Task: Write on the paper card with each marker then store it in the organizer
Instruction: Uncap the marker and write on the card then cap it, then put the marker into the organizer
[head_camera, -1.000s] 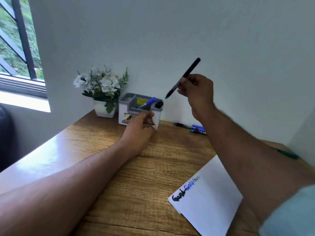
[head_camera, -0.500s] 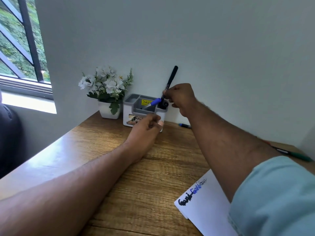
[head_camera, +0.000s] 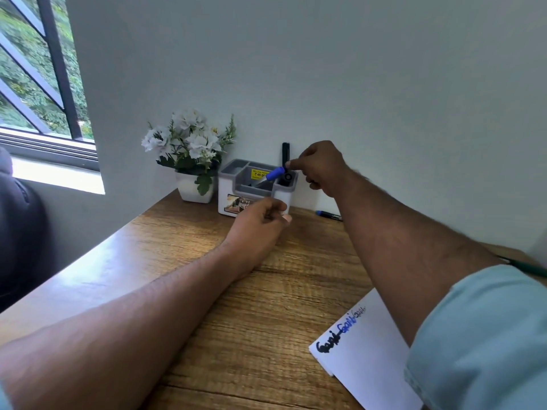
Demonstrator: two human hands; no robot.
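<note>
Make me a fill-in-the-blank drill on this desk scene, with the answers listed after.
1. The right hand lowers a ____ marker into the organizer.
2. The left hand steadies the organizer's ____ side.
3. The flower pot stands to the ____ of the organizer.
4. The paper card shows black and ____ writing.

Answers: black; front; left; blue

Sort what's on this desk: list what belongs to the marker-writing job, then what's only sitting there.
Part of the job:
- black marker, pinched by the right hand
- organizer, steadied by the left hand
- blue-capped marker in the organizer
- paper card
- blue marker and green pen, loose on the desk

Just sitting there:
- flower pot
</note>
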